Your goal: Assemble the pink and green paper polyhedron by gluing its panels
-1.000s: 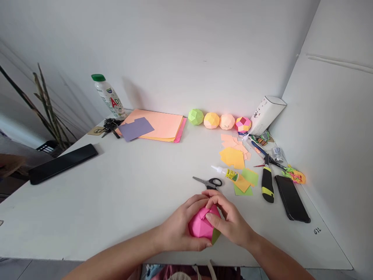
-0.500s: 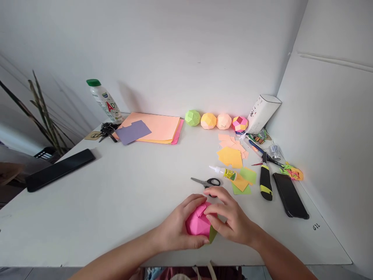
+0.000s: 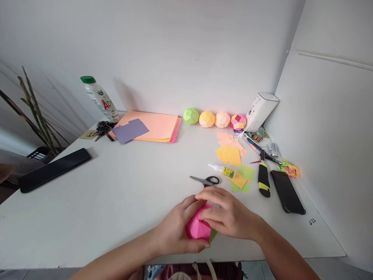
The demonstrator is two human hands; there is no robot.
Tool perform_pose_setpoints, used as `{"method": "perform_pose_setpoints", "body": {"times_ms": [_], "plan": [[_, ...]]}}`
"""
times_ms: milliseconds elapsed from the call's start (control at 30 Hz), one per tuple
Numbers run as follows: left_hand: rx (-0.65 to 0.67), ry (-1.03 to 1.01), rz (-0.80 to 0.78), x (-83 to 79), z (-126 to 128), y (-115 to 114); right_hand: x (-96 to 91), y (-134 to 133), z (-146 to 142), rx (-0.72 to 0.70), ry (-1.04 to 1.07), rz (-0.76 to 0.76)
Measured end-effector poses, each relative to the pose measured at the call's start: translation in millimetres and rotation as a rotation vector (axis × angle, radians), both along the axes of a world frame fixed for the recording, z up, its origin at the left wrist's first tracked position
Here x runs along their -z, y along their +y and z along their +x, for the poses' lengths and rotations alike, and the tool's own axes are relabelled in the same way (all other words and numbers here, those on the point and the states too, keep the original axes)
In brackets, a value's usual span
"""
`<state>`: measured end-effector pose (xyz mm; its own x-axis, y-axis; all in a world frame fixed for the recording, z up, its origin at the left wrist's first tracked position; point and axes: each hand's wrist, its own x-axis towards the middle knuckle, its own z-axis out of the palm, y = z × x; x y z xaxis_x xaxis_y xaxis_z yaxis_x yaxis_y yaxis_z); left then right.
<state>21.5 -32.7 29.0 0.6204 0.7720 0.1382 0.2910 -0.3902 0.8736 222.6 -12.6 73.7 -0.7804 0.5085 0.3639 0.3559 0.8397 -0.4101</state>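
A faceted pink paper ball (image 3: 198,228), with a bit of green paper at its lower right, is held above the table's front edge. Wrapped around its left side, my left hand (image 3: 179,229) has its thumb underneath and its fingers over the top. My right hand (image 3: 225,214) presses on the ball's upper right, index finger and thumb together at a facet. Its fingers hide part of the pink surface. Just beyond the hands lie small scissors (image 3: 205,181) with black handles. A glue bottle (image 3: 225,170) rests to their right.
Four finished-looking paper balls (image 3: 206,119) line the wall. Paper scraps (image 3: 230,154), a utility knife (image 3: 264,179) and a phone (image 3: 288,192) lie right. Coloured sheets (image 3: 157,124), a white bottle (image 3: 101,99), keys (image 3: 105,130) and a long black object (image 3: 55,170) are left.
My right fingers have moved slightly left and closed down over the ball's top, covering a small raised pink flap. My left hand keeps its hold. The view has shifted a little.
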Motion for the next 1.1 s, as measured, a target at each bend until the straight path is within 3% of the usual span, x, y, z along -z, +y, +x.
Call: {"method": "perform_pose_setpoints", "body": {"times_ms": [300,467,600,867,1100], "plan": [[-0.027,0.000,0.029,-0.1,-0.7,0.2,-13.5,-3.4,-10.6,0.041,-0.055,0.027],[-0.026,0.002,0.064,1.6,-0.8,0.2,-16.0,-5.2,-14.4,0.013,-0.182,0.180],[-0.029,0.022,0.114,2.2,-0.5,-0.6,-15.2,-5.9,-16.2,0.007,-0.222,0.214],[-0.122,0.117,0.351,6.4,-0.4,1.0,-16.8,-6.1,-15.2,0.027,-0.195,0.246],[-0.152,0.131,0.443,11.5,-0.7,1.7,-17.1,-4.0,-15.7,0.088,-0.079,0.197]]}}
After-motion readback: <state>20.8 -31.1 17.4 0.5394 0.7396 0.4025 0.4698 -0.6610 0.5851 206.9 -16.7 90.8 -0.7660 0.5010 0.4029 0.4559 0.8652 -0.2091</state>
